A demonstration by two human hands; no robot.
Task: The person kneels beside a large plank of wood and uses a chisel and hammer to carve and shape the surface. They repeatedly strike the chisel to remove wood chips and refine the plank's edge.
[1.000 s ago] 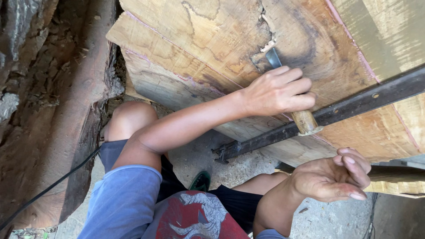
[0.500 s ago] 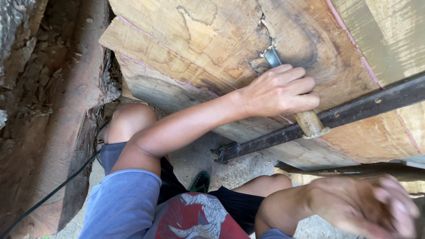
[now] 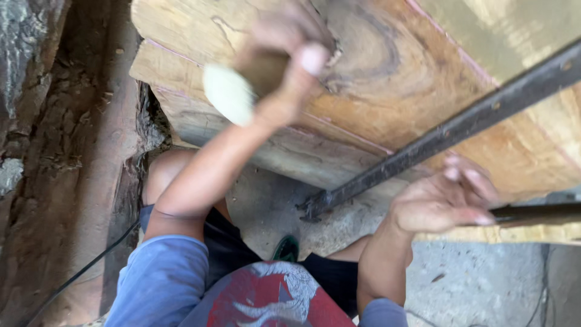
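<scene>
Your left hand [image 3: 290,66] is clamped on a blurred wooden handle [image 3: 233,91], its pale rounded butt pointing lower left. Your right hand [image 3: 445,200], fingers loosely curled, rests on a dark bar [image 3: 532,213] beside the rough, grainy slab [image 3: 387,79].

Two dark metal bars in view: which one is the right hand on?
The short lower bar at the right edge: the right hand wraps its end. The long diagonal bar crosses the wood slab above, untouched.
</scene>
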